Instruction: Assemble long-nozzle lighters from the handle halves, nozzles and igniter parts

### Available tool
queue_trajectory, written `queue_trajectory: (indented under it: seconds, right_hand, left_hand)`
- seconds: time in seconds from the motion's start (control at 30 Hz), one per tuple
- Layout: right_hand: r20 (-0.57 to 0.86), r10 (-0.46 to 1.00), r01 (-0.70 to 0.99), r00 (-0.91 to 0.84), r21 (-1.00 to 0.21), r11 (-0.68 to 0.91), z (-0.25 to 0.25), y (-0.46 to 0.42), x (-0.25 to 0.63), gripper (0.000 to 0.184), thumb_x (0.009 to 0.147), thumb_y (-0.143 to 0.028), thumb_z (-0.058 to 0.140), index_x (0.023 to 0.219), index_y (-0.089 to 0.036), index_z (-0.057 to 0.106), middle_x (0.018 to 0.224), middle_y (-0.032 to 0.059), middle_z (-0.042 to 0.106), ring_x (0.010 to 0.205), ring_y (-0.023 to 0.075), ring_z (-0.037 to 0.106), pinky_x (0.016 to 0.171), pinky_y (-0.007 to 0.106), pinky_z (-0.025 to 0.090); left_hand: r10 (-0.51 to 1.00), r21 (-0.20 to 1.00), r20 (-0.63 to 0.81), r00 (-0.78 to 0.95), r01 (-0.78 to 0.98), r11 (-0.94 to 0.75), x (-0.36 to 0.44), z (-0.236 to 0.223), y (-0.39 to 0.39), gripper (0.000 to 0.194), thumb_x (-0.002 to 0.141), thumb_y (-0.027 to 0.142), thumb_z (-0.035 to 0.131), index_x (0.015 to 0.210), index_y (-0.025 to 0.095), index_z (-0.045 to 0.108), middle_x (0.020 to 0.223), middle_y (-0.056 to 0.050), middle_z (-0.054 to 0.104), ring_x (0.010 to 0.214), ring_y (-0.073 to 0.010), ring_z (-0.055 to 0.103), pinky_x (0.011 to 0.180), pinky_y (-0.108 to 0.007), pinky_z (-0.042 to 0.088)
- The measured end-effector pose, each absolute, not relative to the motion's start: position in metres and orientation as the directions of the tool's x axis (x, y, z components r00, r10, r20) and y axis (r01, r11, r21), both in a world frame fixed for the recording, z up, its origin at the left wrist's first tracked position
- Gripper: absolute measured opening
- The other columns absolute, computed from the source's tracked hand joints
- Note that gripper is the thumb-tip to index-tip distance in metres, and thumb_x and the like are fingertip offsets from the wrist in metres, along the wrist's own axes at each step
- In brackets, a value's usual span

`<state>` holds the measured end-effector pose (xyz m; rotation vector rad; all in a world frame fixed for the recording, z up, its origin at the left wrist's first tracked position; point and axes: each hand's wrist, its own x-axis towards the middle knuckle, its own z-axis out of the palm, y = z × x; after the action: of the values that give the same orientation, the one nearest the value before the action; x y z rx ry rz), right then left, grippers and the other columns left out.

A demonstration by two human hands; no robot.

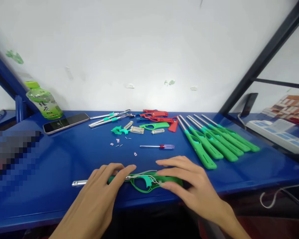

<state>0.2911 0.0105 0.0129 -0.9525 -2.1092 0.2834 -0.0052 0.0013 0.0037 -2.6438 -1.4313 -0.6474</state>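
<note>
A green long-nosed lighter (149, 182) lies opened near the front edge of the blue table (64, 156), its metal tube pointing left and thin wires showing by the trigger. My left hand (107, 186) rests on the tube end, fingers stretched out and pressing down. On the handle end lies my right hand (186, 182), fingers flat and apart. Neither hand grips anything. A small screwdriver (158, 146) with a red and clear handle lies just behind the lighter.
Several finished green lighters (214, 141) lie in a row at the right. Red and green shells (156, 119), metal tubes (109, 119) and tiny parts (118, 142) are scattered behind. A phone (66, 122) and a green tea bottle (43, 101) are at the back left.
</note>
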Motion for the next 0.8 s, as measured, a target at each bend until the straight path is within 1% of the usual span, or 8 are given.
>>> queue_trajectory:
  seconds: [0.1, 0.17, 0.23, 0.3, 0.5, 0.6, 0.73, 0.8]
  right_hand:
    - [0.639, 0.678, 0.595, -0.363, -0.401, 0.697, 0.026, 0.026, 0.299, 0.011, 0.104, -0.03, 0.07, 0.104, -0.026, 0.08, 0.104, 0.0027, 0.084, 0.096, 0.023, 0.078, 0.091, 0.04, 0.057]
    - [0.602, 0.68, 0.683, -0.418, -0.286, 0.672, 0.041, 0.048, 0.305, 0.015, 0.106, -0.026, 0.065, 0.108, -0.025, 0.079, 0.105, 0.0042, 0.084, 0.097, 0.0243, 0.077, 0.093, 0.043, 0.057]
    - [0.493, 0.695, 0.749, -0.523, -0.124, 0.651, 0.057, 0.077, 0.31, 0.018, 0.105, -0.023, 0.064, 0.114, -0.022, 0.079, 0.111, 0.0072, 0.083, 0.102, 0.0267, 0.076, 0.093, 0.044, 0.058]
    - [0.385, 0.688, 0.75, -0.616, 0.017, 0.661, 0.07, 0.108, 0.312, 0.023, 0.104, -0.017, 0.061, 0.116, -0.021, 0.08, 0.114, 0.0098, 0.082, 0.103, 0.0284, 0.076, 0.091, 0.045, 0.058]
    - [0.256, 0.668, 0.709, -0.698, 0.119, 0.695, 0.071, 0.169, 0.309, 0.014, 0.094, -0.017, 0.078, 0.107, -0.018, 0.082, 0.105, 0.0111, 0.081, 0.094, 0.0269, 0.076, 0.081, 0.036, 0.057]
    - [0.222, 0.651, 0.684, -0.726, 0.136, 0.716, 0.059, 0.175, 0.309, 0.012, 0.101, -0.019, 0.069, 0.105, -0.017, 0.08, 0.103, 0.0085, 0.079, 0.098, 0.0235, 0.075, 0.089, 0.036, 0.057]
    - [0.183, 0.639, 0.663, -0.748, 0.152, 0.733, 0.052, 0.173, 0.312, 0.02, 0.105, -0.032, 0.068, 0.116, -0.016, 0.072, 0.116, 0.007, 0.074, 0.103, 0.0224, 0.073, 0.093, 0.044, 0.061]
    - [0.176, 0.636, 0.659, -0.751, 0.151, 0.737, 0.052, 0.172, 0.312, 0.018, 0.104, -0.033, 0.069, 0.114, -0.018, 0.072, 0.117, 0.0066, 0.074, 0.103, 0.022, 0.072, 0.093, 0.044, 0.061]
  left_hand:
    - [0.798, 0.141, 0.443, 0.407, 0.848, -0.511, 0.001, 0.014, 0.006, 0.042, 0.108, 0.022, 0.045, 0.146, 0.032, 0.061, 0.133, -0.007, 0.069, 0.116, -0.0271, 0.064, 0.098, -0.044, 0.056]
    - [0.815, 0.162, 0.453, 0.362, 0.865, -0.475, 0.011, 0.024, 0.016, 0.037, 0.109, 0.024, 0.043, 0.134, 0.026, 0.069, 0.128, -0.01, 0.071, 0.117, -0.0294, 0.063, 0.099, -0.047, 0.055]
    - [0.885, 0.194, 0.343, 0.314, 0.898, -0.394, 0.023, 0.036, 0.03, 0.036, 0.107, 0.022, 0.043, 0.123, 0.022, 0.075, 0.118, -0.011, 0.073, 0.11, -0.031, 0.064, 0.097, -0.049, 0.054]
    - [0.938, 0.21, 0.2, 0.281, 0.923, -0.322, 0.033, 0.047, 0.046, 0.035, 0.105, 0.019, 0.047, 0.127, 0.021, 0.073, 0.118, -0.011, 0.074, 0.11, -0.0323, 0.065, 0.095, -0.049, 0.054]
    - [0.962, 0.246, 0.102, 0.252, 0.931, -0.27, 0.046, 0.055, 0.078, 0.02, 0.101, 0.028, 0.063, 0.116, 0.023, 0.075, 0.107, -0.007, 0.077, 0.103, -0.0289, 0.072, 0.082, -0.038, 0.054]
    - [0.966, 0.249, 0.057, 0.251, 0.934, -0.257, 0.048, 0.05, 0.085, 0.01, 0.099, 0.027, 0.067, 0.102, 0.022, 0.075, 0.104, -0.006, 0.075, 0.099, -0.0258, 0.072, 0.081, -0.037, 0.055]
    - [0.967, 0.235, 0.017, 0.255, 0.939, -0.252, 0.049, 0.044, 0.089, 0.018, 0.103, 0.034, 0.068, 0.107, 0.017, 0.071, 0.11, -0.005, 0.073, 0.102, -0.022, 0.07, 0.092, -0.043, 0.059]
    - [0.968, 0.231, 0.006, 0.253, 0.941, -0.247, 0.049, 0.043, 0.089, 0.022, 0.102, 0.036, 0.068, 0.109, 0.016, 0.07, 0.111, -0.006, 0.072, 0.102, -0.0216, 0.07, 0.092, -0.044, 0.059]
